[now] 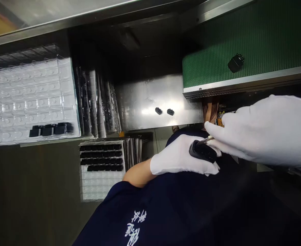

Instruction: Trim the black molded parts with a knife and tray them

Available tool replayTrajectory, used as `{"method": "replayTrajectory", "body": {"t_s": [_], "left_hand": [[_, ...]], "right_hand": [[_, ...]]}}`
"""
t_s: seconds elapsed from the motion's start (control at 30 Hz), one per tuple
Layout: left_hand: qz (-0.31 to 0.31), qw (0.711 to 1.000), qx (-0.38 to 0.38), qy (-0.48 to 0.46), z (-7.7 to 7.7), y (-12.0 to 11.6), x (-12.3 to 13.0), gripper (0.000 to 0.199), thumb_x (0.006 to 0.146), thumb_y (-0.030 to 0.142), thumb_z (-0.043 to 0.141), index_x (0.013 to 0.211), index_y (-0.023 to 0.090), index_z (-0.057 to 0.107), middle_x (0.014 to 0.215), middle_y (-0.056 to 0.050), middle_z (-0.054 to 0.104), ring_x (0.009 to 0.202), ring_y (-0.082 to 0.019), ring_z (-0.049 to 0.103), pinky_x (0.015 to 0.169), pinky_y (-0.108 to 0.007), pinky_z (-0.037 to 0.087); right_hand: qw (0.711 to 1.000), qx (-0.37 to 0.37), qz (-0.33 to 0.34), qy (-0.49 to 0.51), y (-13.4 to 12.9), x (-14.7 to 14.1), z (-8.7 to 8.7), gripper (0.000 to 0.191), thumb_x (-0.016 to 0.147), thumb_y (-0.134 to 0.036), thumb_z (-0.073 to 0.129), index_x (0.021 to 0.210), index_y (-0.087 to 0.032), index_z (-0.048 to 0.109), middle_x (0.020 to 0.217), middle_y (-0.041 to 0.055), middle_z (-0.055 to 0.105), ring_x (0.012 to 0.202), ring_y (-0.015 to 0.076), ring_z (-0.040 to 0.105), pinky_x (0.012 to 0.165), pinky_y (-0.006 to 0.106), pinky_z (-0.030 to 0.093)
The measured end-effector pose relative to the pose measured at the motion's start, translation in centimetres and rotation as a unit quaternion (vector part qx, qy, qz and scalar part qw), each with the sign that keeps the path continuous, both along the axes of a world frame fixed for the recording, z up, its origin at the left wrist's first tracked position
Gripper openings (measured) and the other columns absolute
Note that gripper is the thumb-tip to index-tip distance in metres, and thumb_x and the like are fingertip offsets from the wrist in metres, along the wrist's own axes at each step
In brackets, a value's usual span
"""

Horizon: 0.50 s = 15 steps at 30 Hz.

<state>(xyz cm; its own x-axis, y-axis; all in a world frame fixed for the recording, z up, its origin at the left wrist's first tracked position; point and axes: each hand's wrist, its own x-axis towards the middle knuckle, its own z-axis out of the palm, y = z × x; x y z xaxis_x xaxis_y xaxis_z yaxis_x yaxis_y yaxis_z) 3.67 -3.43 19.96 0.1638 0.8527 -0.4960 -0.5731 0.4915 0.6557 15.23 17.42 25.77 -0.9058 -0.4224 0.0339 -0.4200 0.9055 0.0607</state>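
My left hand point(179, 155), in a white glove, is closed round a black plastic part point(204, 152) with a hollow, rimmed side facing up. From the right, my right hand point(263, 133), also white-gloved, pinches a slender tool point(206, 140) with a metal tip. That tip touches the edge of the black part; the tool's exact kind is hidden by the fingers. Both hands meet in front of my dark blue shirt point(191, 205). Two small black pieces point(170, 111) lie on the metal tabletop point(140, 119) beyond the hands.
A green ribbed conveyor belt point(206, 68) at upper right carries one black part point(236, 63). On the left stands a clear compartment tray point(68, 102) with several black parts. Another tray point(96, 188), lower down, holds rows of them. Trays on edge point(99, 102) stand between.
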Motion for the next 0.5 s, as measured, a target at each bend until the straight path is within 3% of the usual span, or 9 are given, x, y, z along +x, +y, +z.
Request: {"method": "replayTrajectory", "body": {"t_s": [0.23,0.5], "left_hand": [[-0.012,1.000,-0.014,0.016,0.13,0.44,0.20,0.041,0.071,0.023,0.093,0.106,0.010,0.076,0.092,-0.011,0.079,0.077,-0.021,0.076,0.069,-0.031,0.065],[-0.011,0.999,-0.040,-0.007,-0.55,0.54,0.85,0.042,0.066,0.024,0.096,0.100,0.009,0.076,0.085,-0.009,0.076,0.079,-0.023,0.077,0.070,-0.036,0.067]], "right_hand": [[0.999,-0.030,-0.029,-0.030,0.03,0.05,-0.37,0.042,0.101,-0.048,0.033,0.075,-0.026,0.057,0.051,-0.0009,0.034,0.038,0.0131,0.017,0.042,0.035,0.008],[0.994,-0.092,0.009,-0.061,0.78,-0.12,-0.52,0.031,0.096,-0.028,0.039,0.066,-0.025,0.046,0.053,0.0004,0.039,0.039,0.0136,0.017,0.044,0.037,0.008]]}}
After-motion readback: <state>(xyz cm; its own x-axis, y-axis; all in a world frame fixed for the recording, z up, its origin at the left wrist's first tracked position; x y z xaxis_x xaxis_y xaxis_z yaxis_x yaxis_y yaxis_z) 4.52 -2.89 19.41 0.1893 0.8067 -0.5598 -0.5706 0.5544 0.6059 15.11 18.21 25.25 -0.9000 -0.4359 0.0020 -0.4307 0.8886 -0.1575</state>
